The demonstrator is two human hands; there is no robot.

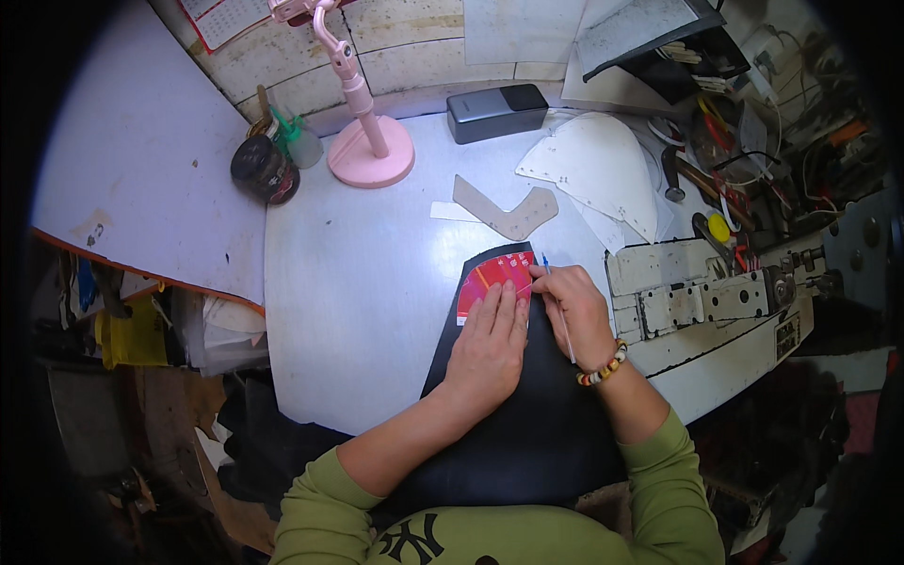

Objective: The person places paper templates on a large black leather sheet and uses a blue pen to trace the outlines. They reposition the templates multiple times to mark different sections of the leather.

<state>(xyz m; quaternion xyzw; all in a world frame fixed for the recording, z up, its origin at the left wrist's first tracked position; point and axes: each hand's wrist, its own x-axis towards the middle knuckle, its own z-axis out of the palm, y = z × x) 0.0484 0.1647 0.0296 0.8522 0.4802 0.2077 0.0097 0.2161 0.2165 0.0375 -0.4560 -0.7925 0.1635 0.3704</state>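
A red curved template (480, 279) with white marks lies on a large piece of black leather-like material (546, 414), which runs from the table down to my lap. My left hand (492, 341) is flat on the template, fingers stretched out and together over its lower part. At the template's right edge, my right hand (574, 306) is closed around a slim whitish pen (566, 337) with a blue end; its fingertips touch or nearly touch the edge. Beyond them lie a grey angled pattern piece (508, 213) and a white strip (453, 212).
White pattern sheets (603, 165) lie at the far right, near a hammer (671, 175). A sewing machine bed (706, 306) borders the right side. At the back stand a pink stand (371, 155), a grey box (496, 113) and a dark jar (265, 169).
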